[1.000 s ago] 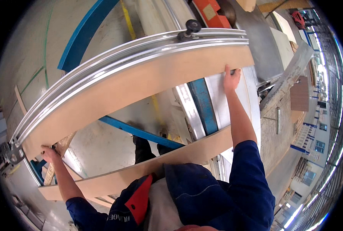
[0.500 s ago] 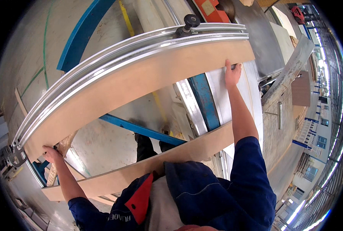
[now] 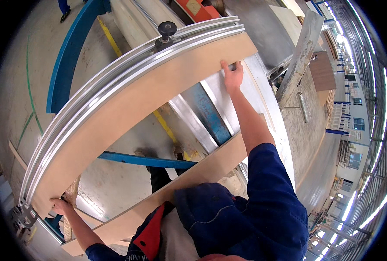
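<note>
a: what is closest to the wearer?

b: the dark blue jacket [image 3: 211,213], and just in front of it the near board [image 3: 211,167], a tan strip running slantwise across the body.

a: and the hands?

b: the left hand [image 3: 62,206] is out at the lower left, touching the near edge of the long board [image 3: 145,93] by its left end. the right hand [image 3: 232,77] is at the same edge near the other end, its thumb and fingers spread apart.

a: are they clamped on it?

b: both touch it, but i cannot tell whether either one closes around the edge, since the underside is hidden.

a: where does that board lie?

b: beyond the near board, flat, alongside the silver rail [image 3: 115,81]. its right end reaches over the pale machine bed [image 3: 263,98].

a: what is between the two boards?

b: a gap. through it i see a blue bar [image 3: 150,161] and a wide blue beam [image 3: 208,108], with the wearer's shoes on the floor below.

a: past the rail?

b: a black knob [image 3: 167,28] stands up on the rail itself. beyond are a curved blue beam [image 3: 69,61] to the left and a red-orange housing [image 3: 198,9] at the top.

a: and farthest off?

b: another person's leg [image 3: 64,6] at the upper left, and windows [image 3: 358,124] in a wall at the far right.
</note>
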Action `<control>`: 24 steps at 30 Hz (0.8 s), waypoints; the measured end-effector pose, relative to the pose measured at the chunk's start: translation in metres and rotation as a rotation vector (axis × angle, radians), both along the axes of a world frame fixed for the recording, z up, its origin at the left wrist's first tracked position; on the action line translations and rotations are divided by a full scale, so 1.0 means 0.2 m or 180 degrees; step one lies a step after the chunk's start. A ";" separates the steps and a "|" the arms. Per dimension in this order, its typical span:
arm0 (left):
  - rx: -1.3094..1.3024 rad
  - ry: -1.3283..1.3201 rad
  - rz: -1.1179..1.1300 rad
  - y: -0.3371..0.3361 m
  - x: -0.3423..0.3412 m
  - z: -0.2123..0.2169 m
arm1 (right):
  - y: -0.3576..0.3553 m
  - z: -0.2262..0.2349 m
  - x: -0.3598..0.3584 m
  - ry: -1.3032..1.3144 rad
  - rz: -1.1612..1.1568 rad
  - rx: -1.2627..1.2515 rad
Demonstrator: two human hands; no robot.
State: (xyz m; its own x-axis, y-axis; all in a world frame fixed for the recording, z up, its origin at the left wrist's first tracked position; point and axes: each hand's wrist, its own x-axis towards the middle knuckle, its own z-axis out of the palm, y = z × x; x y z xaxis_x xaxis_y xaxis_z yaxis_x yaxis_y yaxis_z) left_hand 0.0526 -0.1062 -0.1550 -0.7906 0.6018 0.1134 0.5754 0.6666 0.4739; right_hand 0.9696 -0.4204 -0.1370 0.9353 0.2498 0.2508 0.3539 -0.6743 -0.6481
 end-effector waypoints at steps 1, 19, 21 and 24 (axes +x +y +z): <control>-0.0001 -0.0014 -0.0064 0.00 0.01 0.01 | 0.00 0.00 0.00 -0.0014 0.0018 -0.0029; 0.0043 -0.0034 -0.0082 0.00 -0.04 -0.04 | -0.01 -0.03 0.01 -0.0190 0.0025 -0.0469; 0.0017 0.0203 -0.0049 0.01 -0.06 -0.07 | -0.01 -0.02 0.01 -0.0172 -0.0039 -0.0537; -0.0029 0.0159 -0.0053 0.03 -0.12 -0.11 | -0.01 -0.02 0.01 -0.0147 -0.0010 -0.0577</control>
State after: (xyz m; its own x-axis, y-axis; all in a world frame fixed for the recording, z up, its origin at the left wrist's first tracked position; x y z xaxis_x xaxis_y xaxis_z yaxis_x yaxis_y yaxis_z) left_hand 0.0284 -0.1004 -0.1768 -0.7739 0.6160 0.1469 0.6092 0.6609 0.4382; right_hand 0.9715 -0.4228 -0.1413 0.9246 0.2920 0.2446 0.3782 -0.7797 -0.4990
